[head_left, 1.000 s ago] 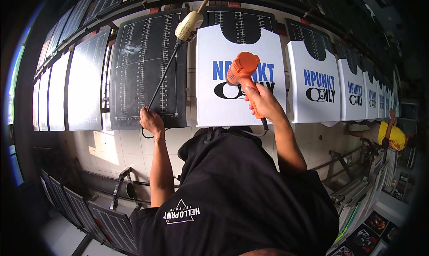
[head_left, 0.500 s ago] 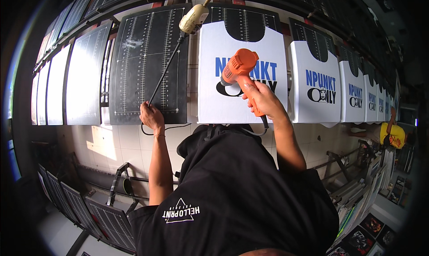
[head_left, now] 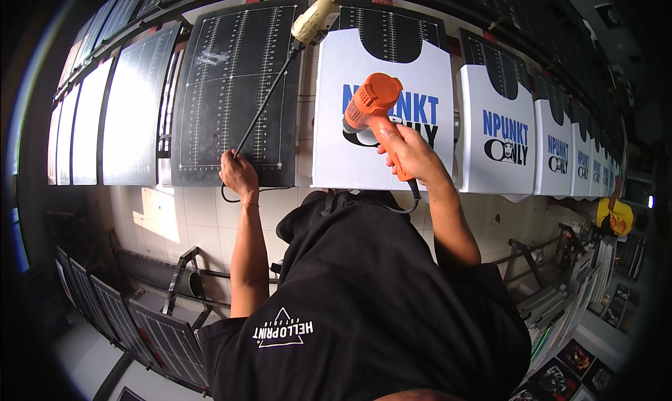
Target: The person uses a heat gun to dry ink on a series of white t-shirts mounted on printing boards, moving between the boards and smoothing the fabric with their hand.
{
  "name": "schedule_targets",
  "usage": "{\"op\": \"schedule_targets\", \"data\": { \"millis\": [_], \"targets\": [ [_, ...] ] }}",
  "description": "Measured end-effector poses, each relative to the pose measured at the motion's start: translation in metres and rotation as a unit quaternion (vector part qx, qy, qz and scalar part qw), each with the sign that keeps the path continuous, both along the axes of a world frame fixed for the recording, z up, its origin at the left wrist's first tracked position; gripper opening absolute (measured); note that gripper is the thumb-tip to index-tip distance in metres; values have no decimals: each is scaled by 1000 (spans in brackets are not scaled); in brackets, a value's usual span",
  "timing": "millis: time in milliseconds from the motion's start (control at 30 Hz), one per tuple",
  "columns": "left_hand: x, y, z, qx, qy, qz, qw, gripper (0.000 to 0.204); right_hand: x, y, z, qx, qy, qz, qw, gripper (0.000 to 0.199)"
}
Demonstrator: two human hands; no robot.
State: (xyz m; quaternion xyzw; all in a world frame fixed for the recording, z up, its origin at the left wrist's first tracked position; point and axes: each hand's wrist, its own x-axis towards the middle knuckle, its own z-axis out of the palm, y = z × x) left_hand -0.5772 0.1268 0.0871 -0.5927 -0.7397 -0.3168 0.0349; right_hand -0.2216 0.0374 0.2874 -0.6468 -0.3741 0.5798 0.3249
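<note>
My right hand (head_left: 413, 152) is closed round the handle of an orange heat gun (head_left: 381, 96). The gun hangs over a white T-shirt (head_left: 336, 156) stretched on a black platen, its nozzle pointing at the blue and black print and covering part of it. My left hand (head_left: 240, 171) is closed on a black power cord (head_left: 264, 95), near the front edge of a bare black platen (head_left: 210, 114) marked with white rulers. That cord runs up to a cream-coloured socket connector (head_left: 315, 21) hanging from above. A loop of cord droops below my left hand.
To the right runs a row of more printed white shirts on platens (head_left: 497, 170). Bare platens (head_left: 129, 121) stand to the left, some bright with glare. Behind me are a metal rack (head_left: 183, 271) and more ruled boards (head_left: 168, 338). A person in yellow (head_left: 614, 217) is far right.
The view has tilted slightly, shifting the platens a little in the picture. My left hand sits slightly higher in it. The heat gun stays over the same print, with both grips unchanged.
</note>
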Motion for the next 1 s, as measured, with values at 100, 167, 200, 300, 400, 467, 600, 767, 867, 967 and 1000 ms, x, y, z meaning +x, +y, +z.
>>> {"op": "schedule_targets", "data": {
  "millis": [100, 167, 200, 300, 400, 467, 600, 767, 867, 967, 1000],
  "targets": [
    [0, 0, 0, 1, 3, -2, 1000, 14, -8, -1, -7, 8, -44, 4, 999, 45],
    [0, 0, 0, 1, 2, -1, 1000, 14, -7, 1, -4, 4, -18, 11, 1000, 44],
    [-1, 0, 0, 2, 0, 1, 1000, 14, -6, 1, 1, 0, -2, 11, 1000, 43],
    [1, -2, 3, -24, -16, 0, 1000, 14, -11, 0, -1, 2, -18, 19, 1000, 44],
    [-4, -2, 11, -27, -44, -1, 999, 16, -8, 0, -3, -5, -10, 28, 1000, 44],
    [-22, 1, 11, 34, -51, -3, 998, 18, -9, 0, -3, -8, -12, 37, 999, 45],
    [-86, 22, 42, 130, 7, 14, 991, 18, -8, -1, -3, -17, -24, 44, 999, 45],
    [-180, 58, 92, 35, 132, 152, 979, 37, -9, -4, 1, -16, -21, 48, 999, 46],
    [-190, 70, 125, -78, 110, 244, 960, 42, -10, -5, 0, -18, -23, 46, 999, 46],
    [-231, 86, 121, -43, 41, 216, 975, 42, -9, -6, 0, -20, -26, 53, 998, 46],
    [-238, 88, 118, -19, 32, 188, 981, 42, -9, -7, 0, -19, -17, 51, 998, 46]
  ]
}}
